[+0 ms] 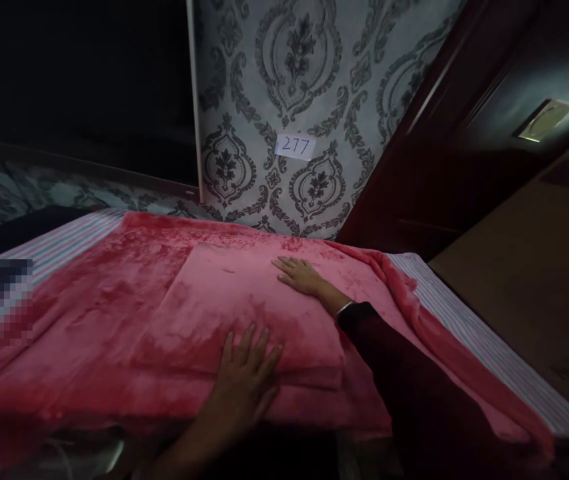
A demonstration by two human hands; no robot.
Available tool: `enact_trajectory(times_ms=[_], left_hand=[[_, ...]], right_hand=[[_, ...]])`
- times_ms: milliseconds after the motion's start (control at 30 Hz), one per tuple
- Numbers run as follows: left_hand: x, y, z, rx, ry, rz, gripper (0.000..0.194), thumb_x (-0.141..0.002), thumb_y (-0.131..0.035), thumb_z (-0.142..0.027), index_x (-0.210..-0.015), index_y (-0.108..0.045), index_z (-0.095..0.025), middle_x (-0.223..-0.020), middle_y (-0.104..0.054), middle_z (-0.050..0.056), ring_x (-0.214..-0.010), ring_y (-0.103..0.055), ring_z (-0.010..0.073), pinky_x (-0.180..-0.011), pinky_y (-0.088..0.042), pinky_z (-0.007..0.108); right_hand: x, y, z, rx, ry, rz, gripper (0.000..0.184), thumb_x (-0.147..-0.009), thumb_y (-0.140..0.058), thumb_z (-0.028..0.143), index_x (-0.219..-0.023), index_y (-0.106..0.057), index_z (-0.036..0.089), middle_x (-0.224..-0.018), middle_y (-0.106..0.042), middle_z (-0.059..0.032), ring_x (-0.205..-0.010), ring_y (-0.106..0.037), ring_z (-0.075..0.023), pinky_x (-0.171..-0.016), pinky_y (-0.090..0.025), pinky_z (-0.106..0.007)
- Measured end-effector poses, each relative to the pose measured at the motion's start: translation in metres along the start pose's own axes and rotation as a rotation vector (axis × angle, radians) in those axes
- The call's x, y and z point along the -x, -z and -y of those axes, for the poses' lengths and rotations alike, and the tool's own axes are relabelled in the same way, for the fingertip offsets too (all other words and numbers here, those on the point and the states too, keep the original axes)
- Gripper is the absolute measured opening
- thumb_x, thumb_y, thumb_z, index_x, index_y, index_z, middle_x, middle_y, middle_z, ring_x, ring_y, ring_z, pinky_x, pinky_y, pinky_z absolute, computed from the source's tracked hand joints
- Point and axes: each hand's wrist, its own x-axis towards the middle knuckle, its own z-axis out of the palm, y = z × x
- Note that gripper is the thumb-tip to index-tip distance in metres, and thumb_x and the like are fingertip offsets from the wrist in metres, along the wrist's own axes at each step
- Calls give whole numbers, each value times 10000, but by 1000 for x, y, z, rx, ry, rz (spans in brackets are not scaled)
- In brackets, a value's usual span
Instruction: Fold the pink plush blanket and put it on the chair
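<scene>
Left hand [247, 377], palm down, fingers spread and slightly bent: on the near side of the folded pink cloth [224, 287]. Right hand [301, 275]: flat on its far right part, fingers extended. Neither hand is closed around anything; contact is from above. Cloth position: middle of the red plush cover [89, 333], with striped fabric [489, 347] showing beyond the plush at left and right.

Handling estimate: soft, limp, fairly light for its size; not fragile. Short nap looks smooth, so layers may slide or ruck under a one-sided push. Best hold, judged: both hands under the near left and near right corners, all layers gathered. Layer count: cannot tell.
</scene>
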Motion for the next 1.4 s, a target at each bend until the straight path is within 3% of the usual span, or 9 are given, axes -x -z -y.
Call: enact_trajectory(times_ms=[267,467,667,833,933,1033,1167,1300,1400], left_hand=[[-1,1,1,-36,-8,4,624,-916,-575,-388,-1530,-495,-319,-1633,-423,75,-1504,-339,363,-1248,-80,622],[-5,5,1,-7,11,53,590,-935,-561,-363,-1520,-514,-301,-1638,-413,85,-1517,-318,385,-1237,-123,642],[-8,4,2,23,26,51,584,-955,-555,-391,-1530,-504,-306,-1627,-429,94,-1519,-323,386,-1239,-136,649],[-8,5,2,0,22,57,547,-966,-535,-367,-1507,-533,-289,-1623,-432,102,-1509,-344,390,-1223,-182,667],[-14,14,6,21,30,110,541,-963,-531,-371,-1496,-540,-285,-1610,-453,100,-1493,-373,394,-1206,-242,671],[-38,25,9,112,11,222,519,-1005,-445,-395,-1496,-536,-254,-1592,-477,110,-1473,-423,347,-1218,-288,613],[-108,24,8,268,-118,478,574,-1056,-295,-428,-1578,-402,-216,-1646,-395,105,-1535,-338,247,-1256,-259,509],[-185,-8,7,242,-209,728,639,-1045,-318,-478,-1617,-298,-191,-1699,-246,136,-1588,-190,262,-1263,-169,567],[-223,-41,13,158,-247,772,698,-1028,-361,-498,-1639,-233,-185,-1715,-125,158,-1604,-81,289,-1254,-84,623]], right_hand=[[-3,-13,-9,-88,-8,-75,639,-1073,-306,580,-1647,-265,303,-1709,-245,-51,-1564,-240,-298,-1262,-186,-526],[4,6,-7,-163,-92,-49,627,-1085,-334,519,-1645,-281,243,-1713,-210,-62,-1586,-178,-254,-1285,-143,-468],[74,25,25,-231,-144,-160,589,-1088,-304,526,-1604,-391,254,-1706,-235,-76,-1577,-206,-293,-1272,-182,-539],[161,-24,75,-100,-90,-315,531,-1065,-419,521,-1559,-459,330,-1688,-300,-51,-1574,-201,-329,-1235,-212,-636],[184,-64,85,-77,-100,-373,560,-1046,-495,472,-1573,-442,290,-1671,-338,-79,-1567,-221,-328,-1222,-279,-598],[186,-87,83,-80,-100,-484,560,-1039,-520,440,-1569,-449,276,-1655,-372,-83,-1556,-250,-311,-1225,-293,-564],[180,-94,80,-91,-70,-574,538,-1036,-522,426,-1540,-494,242,-1631,-410,-104,-1539,-275,-319,-1205,-321,-564],[180,-94,81,-93,-70,-583,528,-1028,-540,414,-1531,-506,256,-1597,-457,-117,-1513,-320,-334,-1181,-344,-577],[181,-96,82,-104,-80,-583,549,-1022,-555,399,-1553,-470,287,-1617,-431,-102,-1519,-314,-325,-1169,-367,-558]])
